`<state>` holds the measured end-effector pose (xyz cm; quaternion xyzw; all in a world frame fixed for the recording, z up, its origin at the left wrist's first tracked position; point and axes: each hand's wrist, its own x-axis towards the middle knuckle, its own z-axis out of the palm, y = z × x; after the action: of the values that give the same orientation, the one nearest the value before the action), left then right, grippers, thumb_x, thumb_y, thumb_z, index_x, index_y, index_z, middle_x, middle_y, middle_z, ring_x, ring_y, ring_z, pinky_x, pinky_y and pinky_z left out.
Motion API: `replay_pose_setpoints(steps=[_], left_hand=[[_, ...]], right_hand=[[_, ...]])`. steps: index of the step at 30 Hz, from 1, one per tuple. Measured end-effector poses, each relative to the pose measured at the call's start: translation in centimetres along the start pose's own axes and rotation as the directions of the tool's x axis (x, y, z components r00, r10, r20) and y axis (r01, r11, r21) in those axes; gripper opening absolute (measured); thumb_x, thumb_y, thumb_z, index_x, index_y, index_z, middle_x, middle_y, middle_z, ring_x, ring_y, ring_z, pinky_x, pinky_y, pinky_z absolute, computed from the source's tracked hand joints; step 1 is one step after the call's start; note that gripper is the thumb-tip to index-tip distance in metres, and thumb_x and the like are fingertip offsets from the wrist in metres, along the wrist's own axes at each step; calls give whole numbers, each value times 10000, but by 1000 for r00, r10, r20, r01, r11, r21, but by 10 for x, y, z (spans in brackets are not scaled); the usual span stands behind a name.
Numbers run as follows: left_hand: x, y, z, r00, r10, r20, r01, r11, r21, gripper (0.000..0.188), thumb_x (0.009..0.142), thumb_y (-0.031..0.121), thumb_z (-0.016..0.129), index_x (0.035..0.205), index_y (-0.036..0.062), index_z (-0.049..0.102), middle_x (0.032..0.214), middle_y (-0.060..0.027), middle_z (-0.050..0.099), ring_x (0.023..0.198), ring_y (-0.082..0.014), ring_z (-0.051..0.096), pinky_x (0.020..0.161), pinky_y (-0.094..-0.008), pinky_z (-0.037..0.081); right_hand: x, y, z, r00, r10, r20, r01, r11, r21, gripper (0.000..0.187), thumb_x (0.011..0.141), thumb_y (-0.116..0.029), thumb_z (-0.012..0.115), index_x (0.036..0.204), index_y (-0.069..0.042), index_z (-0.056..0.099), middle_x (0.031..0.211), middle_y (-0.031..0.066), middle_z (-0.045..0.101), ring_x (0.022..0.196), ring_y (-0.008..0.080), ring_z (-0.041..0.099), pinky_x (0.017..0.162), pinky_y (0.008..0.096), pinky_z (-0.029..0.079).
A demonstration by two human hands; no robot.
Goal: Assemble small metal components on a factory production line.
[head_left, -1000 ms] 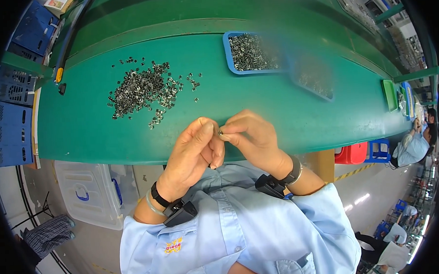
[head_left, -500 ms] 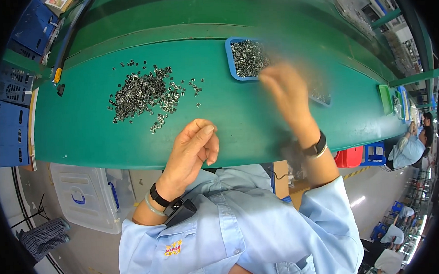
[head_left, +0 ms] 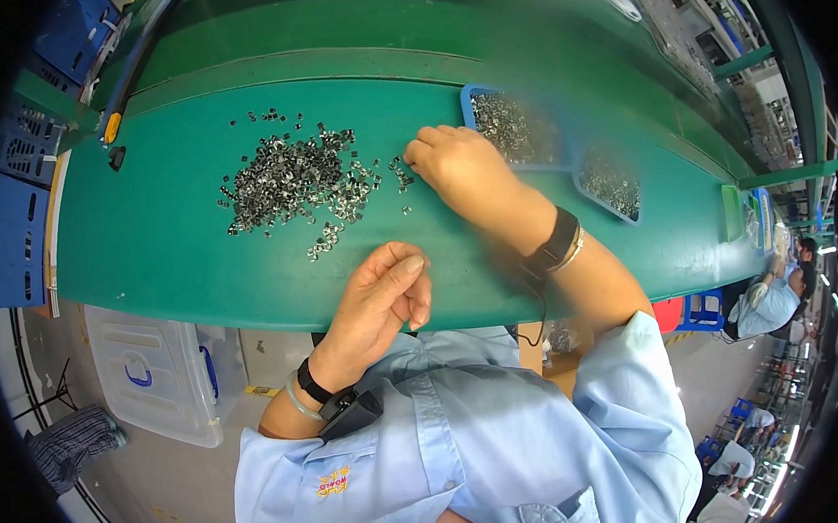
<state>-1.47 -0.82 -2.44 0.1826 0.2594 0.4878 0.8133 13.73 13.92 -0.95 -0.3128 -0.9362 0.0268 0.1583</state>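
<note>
A loose pile of small black and silvery metal pieces [head_left: 289, 183] lies on the green table mat [head_left: 156, 245]. My right hand [head_left: 466, 171] reaches over the mat with its fingers bent together. Its fingertips are at a few stray pieces [head_left: 399, 176] on the pile's right side; whether one is pinched is hidden. Nearer to me, my left hand [head_left: 383, 291] hovers by the table's front edge, fingers curled and thumb pressed against the index finger. Anything inside it is out of sight. Beyond my right hand stands a blue tray [head_left: 466, 105] filled with similar pieces.
A second tray [head_left: 611, 209] of small pieces stands right of the first, partly blurred. Far left lies a yellow-handled tool [head_left: 112, 127]. Blue crates [head_left: 14, 246] stand beyond the left edge, a clear lidded box [head_left: 153, 381] below. Another person [head_left: 762, 303] sits at far right.
My right hand has swung left, from beside the blue tray to the stray pieces near the pile. My left hand keeps its curled shape. The whole view has shifted slightly.
</note>
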Motion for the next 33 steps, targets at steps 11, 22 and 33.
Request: replay_pose_setpoints(steps=[11,22,33], left_hand=[[11,-1,22,966,220,-135,-154,912,381,151,937,167,548,1031,52,520,753,-23,576,576,-68,516,486,-196,392],[17,-8,28,984,129,-126,-84,947,310,161,934,190,556,963,32,561,701,-33,590,534,-74,509,449,-198,381],[21,-11,28,994,33,-104,-29,999,43,179,940,202,543,1016,40,533,692,-47,574,527,-101,503,436,-222,363]], right_hand=[[-62,-47,-39,793,408,452,-506,27,862,107,893,-126,606,940,-32,629,819,9,632,683,68,555,612,210,458],[-87,-57,-44,797,448,406,-448,-14,894,134,900,-131,599,950,-8,624,835,15,623,697,77,568,627,205,470],[-91,-61,-28,869,484,107,-288,318,903,171,857,-23,612,1025,7,595,867,63,578,800,143,618,715,263,524]])
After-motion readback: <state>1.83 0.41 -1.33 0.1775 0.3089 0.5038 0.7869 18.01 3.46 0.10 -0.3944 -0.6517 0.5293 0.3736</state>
